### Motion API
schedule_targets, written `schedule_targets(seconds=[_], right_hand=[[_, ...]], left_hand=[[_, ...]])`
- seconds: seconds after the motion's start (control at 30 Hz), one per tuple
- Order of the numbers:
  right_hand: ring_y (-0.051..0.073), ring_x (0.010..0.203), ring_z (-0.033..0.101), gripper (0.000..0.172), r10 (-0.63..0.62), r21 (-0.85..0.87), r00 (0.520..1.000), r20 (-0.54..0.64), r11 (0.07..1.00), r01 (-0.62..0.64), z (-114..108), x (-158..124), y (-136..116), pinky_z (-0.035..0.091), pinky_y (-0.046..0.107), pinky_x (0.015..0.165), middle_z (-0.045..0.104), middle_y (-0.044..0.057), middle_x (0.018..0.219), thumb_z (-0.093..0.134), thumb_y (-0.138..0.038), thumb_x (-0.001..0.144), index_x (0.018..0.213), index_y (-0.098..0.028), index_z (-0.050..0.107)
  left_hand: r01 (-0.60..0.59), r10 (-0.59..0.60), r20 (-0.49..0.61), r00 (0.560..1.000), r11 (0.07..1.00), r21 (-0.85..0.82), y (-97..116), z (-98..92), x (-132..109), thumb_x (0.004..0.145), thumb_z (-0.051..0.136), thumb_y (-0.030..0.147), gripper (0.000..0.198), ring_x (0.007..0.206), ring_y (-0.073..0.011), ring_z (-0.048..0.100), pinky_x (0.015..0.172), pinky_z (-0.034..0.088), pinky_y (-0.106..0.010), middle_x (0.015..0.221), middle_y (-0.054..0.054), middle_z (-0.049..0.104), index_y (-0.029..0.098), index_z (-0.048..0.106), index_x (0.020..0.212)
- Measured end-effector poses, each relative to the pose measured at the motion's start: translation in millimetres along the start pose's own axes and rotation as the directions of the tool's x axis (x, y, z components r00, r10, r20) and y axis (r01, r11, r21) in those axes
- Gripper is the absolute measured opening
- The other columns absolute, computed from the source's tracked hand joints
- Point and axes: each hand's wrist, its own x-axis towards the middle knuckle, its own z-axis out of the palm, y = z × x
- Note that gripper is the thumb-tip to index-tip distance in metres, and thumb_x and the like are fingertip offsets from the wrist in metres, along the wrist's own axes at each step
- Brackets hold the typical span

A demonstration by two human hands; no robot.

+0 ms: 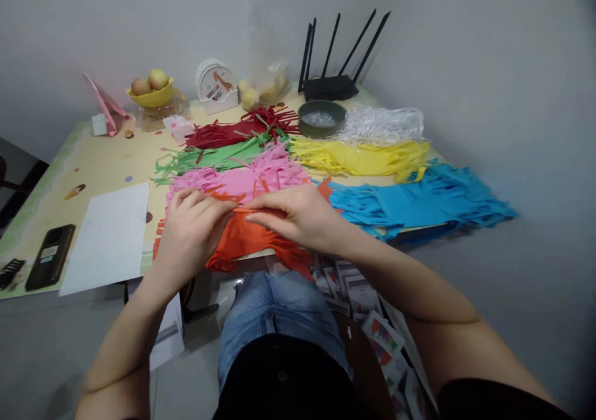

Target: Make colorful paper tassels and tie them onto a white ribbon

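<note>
Both hands meet over a fringed orange bundle [246, 240] at the table's front edge. My left hand [193, 227] is closed, fingertips pinching one end of a thin orange strip [242, 209]. From the other side, my right hand [302, 212] pinches the same strip between thumb and fingers. Just behind lies a pink fringed bundle [233, 180], then a green one [214, 156] and a dark red one [233, 131]. To the right are a yellow bundle [363, 158], a blue bundle [414, 200] and a heap of white strips [384, 124].
A dark round bowl [321, 128] and a black router [330, 88] stand at the back. Further left are a white holder [221, 102] and a yellow fruit bowl [151, 98]. White paper [109, 234] and a phone [51, 257] lie at left. Printed packets [361, 296] sit below the table.
</note>
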Motion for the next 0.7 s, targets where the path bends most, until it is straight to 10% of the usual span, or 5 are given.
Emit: schedule_targets(seconds=[0.23, 0.43, 0.7], right_hand=[[0.011, 0.066, 0.068, 0.032, 0.172, 0.611, 0.945, 0.28, 0.727, -0.313, 2.7, 8.8, 7.6, 0.055, 0.024, 0.068, 0.075, 0.002, 0.073, 0.075, -0.043, 0.085, 0.095, -0.013, 0.071], [0.012, 0.07, 0.071, 0.033, 0.161, 0.805, 0.981, 0.106, 0.566, -0.18, 30.6, 8.1, 5.0, 0.058, 0.025, 0.072, 0.076, 0.002, 0.074, 0.082, -0.045, 0.078, 0.089, -0.015, 0.071], [0.011, 0.083, 0.072, 0.014, 0.115, 0.498, 0.944, -0.31, 0.865, 0.058, 51.4, 8.5, -1.9, 0.057, 0.023, 0.08, 0.071, 0.001, 0.093, 0.064, -0.031, 0.093, 0.099, -0.019, 0.061]], left_hand=[[-0.125, 0.142, -0.249, 0.958, 0.989, 0.082, -1.8, 4.4, 0.3, 0.092, 0.065, 0.014, 0.022, 0.088, -0.0186, 0.071, 0.108, 0.042, -0.048, 0.096, -0.001, 0.08, 0.028, 0.074, 0.106], [0.184, -0.36, -0.314, 0.879, 0.861, -0.474, 19.1, 22.5, -6.1, 0.093, 0.066, 0.022, 0.013, 0.084, -0.0177, 0.071, 0.084, 0.056, -0.035, 0.089, -0.003, 0.079, 0.023, 0.079, 0.098], [0.309, -0.646, -0.159, 0.747, 0.549, -0.776, 34.1, 42.9, -4.4, 0.094, 0.064, 0.039, 0.024, 0.104, -0.0218, 0.072, 0.094, 0.058, -0.036, 0.105, -0.007, 0.078, 0.022, 0.08, 0.102]])
